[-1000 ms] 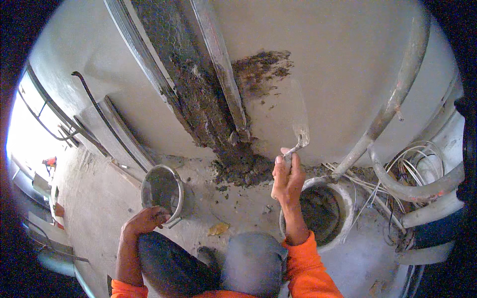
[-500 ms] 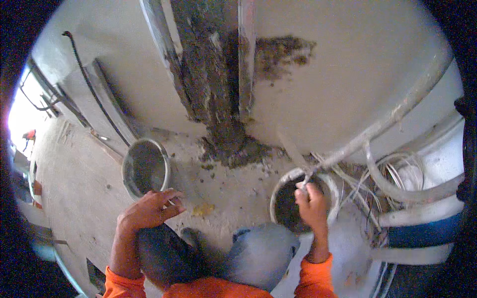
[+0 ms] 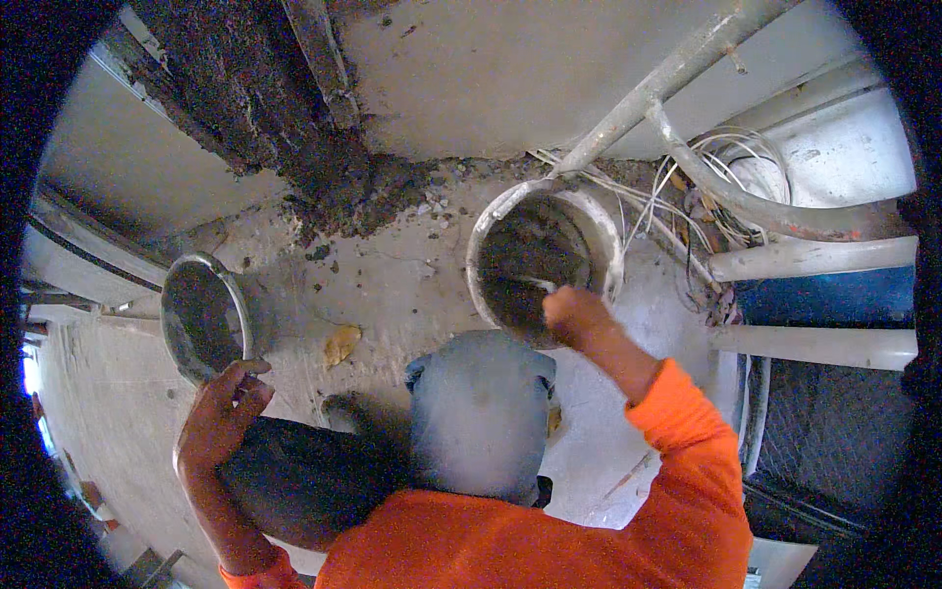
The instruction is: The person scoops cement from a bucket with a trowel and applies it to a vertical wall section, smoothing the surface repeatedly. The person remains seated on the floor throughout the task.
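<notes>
My right hand (image 3: 577, 316) is closed round the handle of a trowel (image 3: 535, 283). Its pale metal neck shows, while the blade is lost in the dark wet mix (image 3: 535, 245) inside a mortar-crusted bucket (image 3: 610, 231). My left hand (image 3: 221, 407) hangs beside my dark-clad knee with loosely bent fingers, thumb apart, and nothing visible in it. Its fingertips are close to the rim of a second grey bucket (image 3: 235, 294); I cannot tell whether they touch.
Ahead, a rough dark column base (image 3: 334, 187) with rubble meets the wall. A pale pipe (image 3: 638, 103) slants across the right, near coiled white cables (image 3: 667, 211). White bars with a blue panel (image 3: 824, 297) stand at the right. A dry leaf (image 3: 341, 345) lies on the floor.
The view has swung to the right and down, so the buckets sit higher and further left. My right hand has brought the trowel lower into the bucket. My left hand stays by the knee.
</notes>
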A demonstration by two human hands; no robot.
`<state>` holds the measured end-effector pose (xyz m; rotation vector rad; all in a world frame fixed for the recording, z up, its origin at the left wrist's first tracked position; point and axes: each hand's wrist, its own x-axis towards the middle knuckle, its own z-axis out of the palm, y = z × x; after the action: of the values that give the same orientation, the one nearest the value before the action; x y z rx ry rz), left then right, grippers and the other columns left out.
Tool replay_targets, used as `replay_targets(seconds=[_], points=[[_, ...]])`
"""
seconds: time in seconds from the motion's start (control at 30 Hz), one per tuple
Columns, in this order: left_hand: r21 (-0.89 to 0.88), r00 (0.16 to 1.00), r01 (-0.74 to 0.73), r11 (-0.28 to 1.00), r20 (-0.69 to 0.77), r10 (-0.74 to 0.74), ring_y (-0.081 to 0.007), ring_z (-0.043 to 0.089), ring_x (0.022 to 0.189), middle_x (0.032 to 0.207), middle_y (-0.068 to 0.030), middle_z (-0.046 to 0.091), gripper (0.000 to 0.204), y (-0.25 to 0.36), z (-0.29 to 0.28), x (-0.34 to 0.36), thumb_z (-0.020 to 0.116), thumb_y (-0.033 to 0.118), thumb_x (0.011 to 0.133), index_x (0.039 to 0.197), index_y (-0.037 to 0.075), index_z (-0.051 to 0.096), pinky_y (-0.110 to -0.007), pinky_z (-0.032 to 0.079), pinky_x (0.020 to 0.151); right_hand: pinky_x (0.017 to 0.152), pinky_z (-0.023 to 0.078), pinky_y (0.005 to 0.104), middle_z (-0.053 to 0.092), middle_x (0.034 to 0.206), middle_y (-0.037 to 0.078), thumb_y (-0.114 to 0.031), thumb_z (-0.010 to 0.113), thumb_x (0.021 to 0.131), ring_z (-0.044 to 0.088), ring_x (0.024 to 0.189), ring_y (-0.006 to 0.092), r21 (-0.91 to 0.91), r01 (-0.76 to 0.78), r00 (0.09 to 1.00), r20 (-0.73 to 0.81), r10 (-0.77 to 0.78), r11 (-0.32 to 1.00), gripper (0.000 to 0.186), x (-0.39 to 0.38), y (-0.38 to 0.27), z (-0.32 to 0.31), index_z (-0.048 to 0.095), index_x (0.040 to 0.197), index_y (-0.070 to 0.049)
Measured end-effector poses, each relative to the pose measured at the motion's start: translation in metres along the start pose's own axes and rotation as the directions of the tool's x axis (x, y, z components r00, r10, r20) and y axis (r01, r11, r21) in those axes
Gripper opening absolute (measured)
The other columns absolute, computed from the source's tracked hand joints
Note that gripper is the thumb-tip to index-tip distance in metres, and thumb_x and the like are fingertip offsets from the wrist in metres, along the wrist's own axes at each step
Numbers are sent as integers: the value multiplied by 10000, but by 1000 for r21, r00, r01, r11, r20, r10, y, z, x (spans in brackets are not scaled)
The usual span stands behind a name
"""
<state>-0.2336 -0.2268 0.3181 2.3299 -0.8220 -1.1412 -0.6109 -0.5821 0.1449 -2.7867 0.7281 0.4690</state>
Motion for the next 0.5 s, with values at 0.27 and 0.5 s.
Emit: replay_targets(seconds=[0.27,0.5], points=[[135,999,32,990,-11,-31,-234,662,820,873,-150,671,329,8,1,12,652,233,943,1212,44,632,-377,517,787,515,520,437,620,608,167,-426,491,974,625,501,286,419,-456,807,566,168,785,527,-8,25,-41,606,732,28],[81,996,85,993,20,-87,-258,676,850,959,-169,694,349,8,5,13,670,247,937,1223,51,627,-407,517,805,548,566,452,688,688,140,-339,491,973,673,561,318,337,-376,845,506,171,863,400,4,4,-29,686,827,-22]])
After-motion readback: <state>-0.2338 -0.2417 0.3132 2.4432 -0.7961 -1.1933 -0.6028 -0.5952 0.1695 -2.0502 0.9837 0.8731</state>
